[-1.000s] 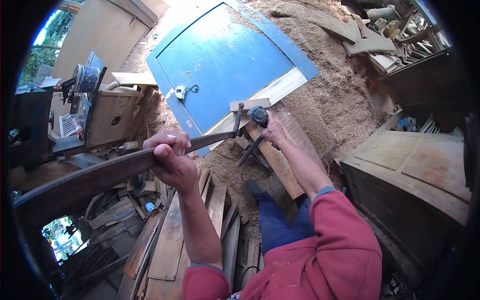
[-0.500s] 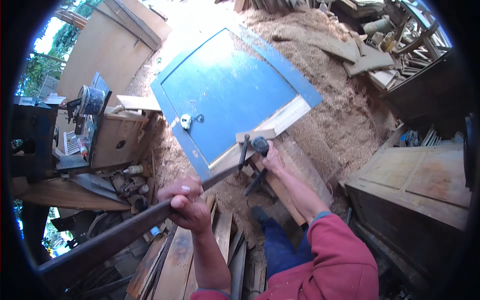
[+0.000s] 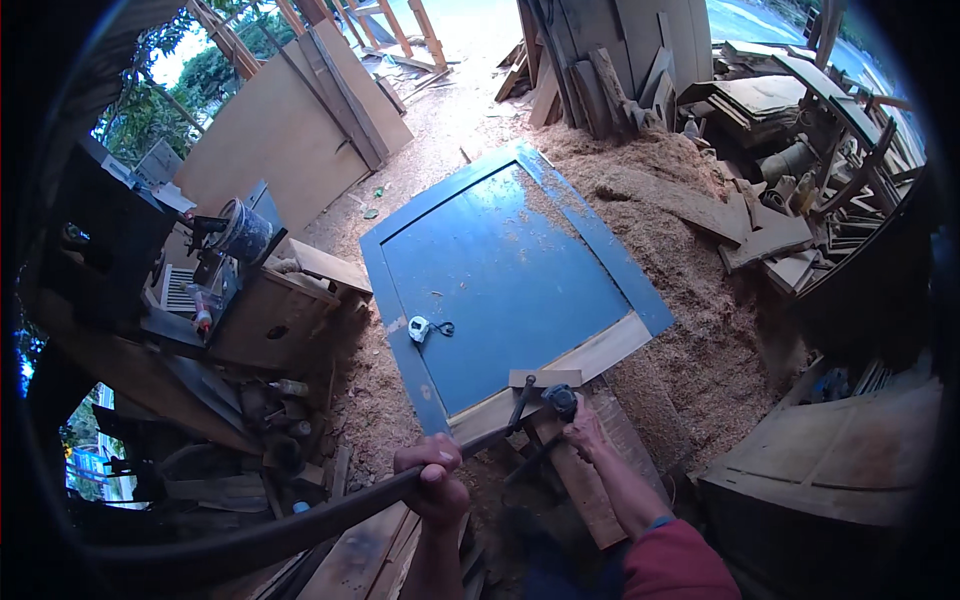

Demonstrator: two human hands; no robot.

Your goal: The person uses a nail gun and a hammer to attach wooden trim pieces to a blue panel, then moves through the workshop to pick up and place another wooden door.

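So the left hand has its fingers wrapped tight around a long dark bar — looks like worn metal, slightly curved, its far tip reaching the edge of the blue door. The right hand is clamped on a small round-bodied power tool sitting on a rough wooden plank. The door lies flat on fluffy sawdust — flat painted panel, raised frame, one bare pale strip along its near edge. A little tape measure rests on the frame.
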